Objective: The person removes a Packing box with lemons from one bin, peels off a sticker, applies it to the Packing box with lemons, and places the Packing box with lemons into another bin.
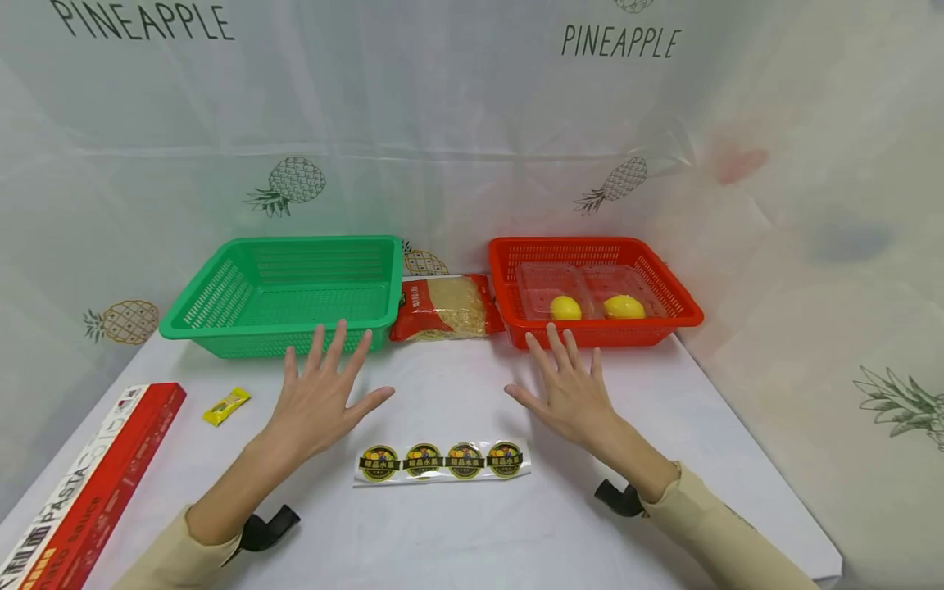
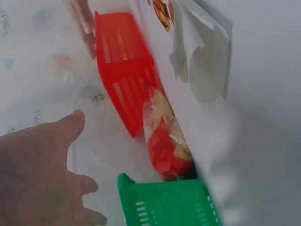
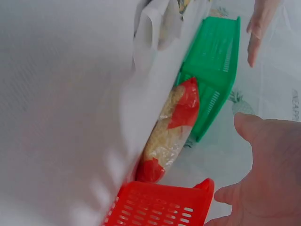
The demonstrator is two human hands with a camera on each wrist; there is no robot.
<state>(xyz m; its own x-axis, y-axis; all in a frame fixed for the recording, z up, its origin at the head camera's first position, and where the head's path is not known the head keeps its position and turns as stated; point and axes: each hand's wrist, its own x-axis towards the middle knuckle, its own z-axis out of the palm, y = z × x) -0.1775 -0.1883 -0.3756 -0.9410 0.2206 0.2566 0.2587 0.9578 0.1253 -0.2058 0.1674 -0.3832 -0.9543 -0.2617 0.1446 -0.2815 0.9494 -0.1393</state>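
My left hand (image 1: 315, 403) is held over the table with its fingers spread, holding nothing, just in front of the green basket (image 1: 295, 340). On the other side my right hand (image 1: 569, 395) hovers the same way, fingers spread, near the front of the red basket (image 1: 605, 334). Between and below the hands lies a strip of round fruit stickers (image 1: 442, 462), black and gold on white backing. In the red basket are clear plastic boxes (image 1: 542, 283) and two yellow lemons, one on the left (image 1: 565, 308) and one on the right (image 1: 624, 307).
A red and clear bag of dry noodles (image 1: 450, 307) lies between the baskets. A long red and white pasta box (image 1: 92, 483) runs along the left edge, with a small yellow packet (image 1: 226, 406) beside it. A pineapple-print curtain (image 1: 457, 106) hangs behind the table.
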